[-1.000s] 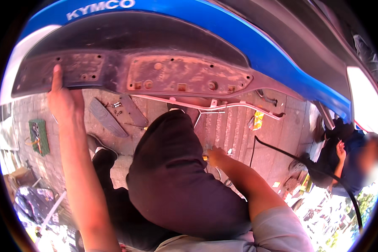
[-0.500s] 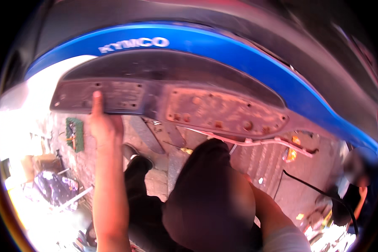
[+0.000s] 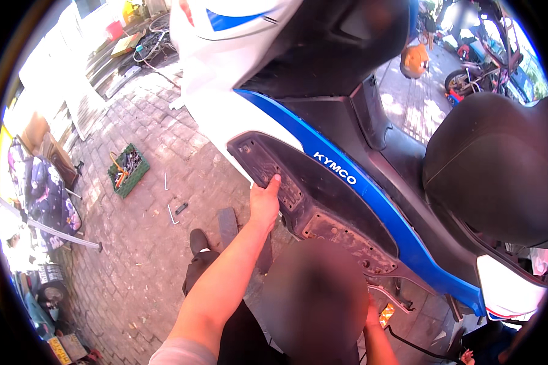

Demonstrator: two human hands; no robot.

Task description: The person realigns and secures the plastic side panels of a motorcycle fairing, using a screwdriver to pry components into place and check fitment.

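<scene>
A scooter's black plastic footboard [image 3: 347, 213], its recessed panels dusty brown and dotted with holes, runs under a blue side trim [image 3: 377, 201]. My left hand [image 3: 265, 204] grips its outer edge, thumb on top and fingers curled beneath. Low on the right, my right hand [image 3: 371, 313] is mostly hidden behind a dark, blurred round shape [image 3: 313, 298]; its fingers do not show. Close to that hand, a thin pale bar [image 3: 393, 297] sticks out below the footboard. An orange packet [image 3: 386, 314] lies beside it.
On the brick paving are a green crate [image 3: 131, 173] of tools, an L-shaped wrench [image 3: 173, 215] and a flat grey slab [image 3: 228, 226]. The scooter's black seat [image 3: 493, 167] bulges at right. Another person's hand [image 3: 467, 357] shows bottom right, near a black cable [image 3: 420, 349].
My view has pulled back and turned, bringing more of the scooter and paving into sight. My left hand keeps its hold on the footboard edge.
</scene>
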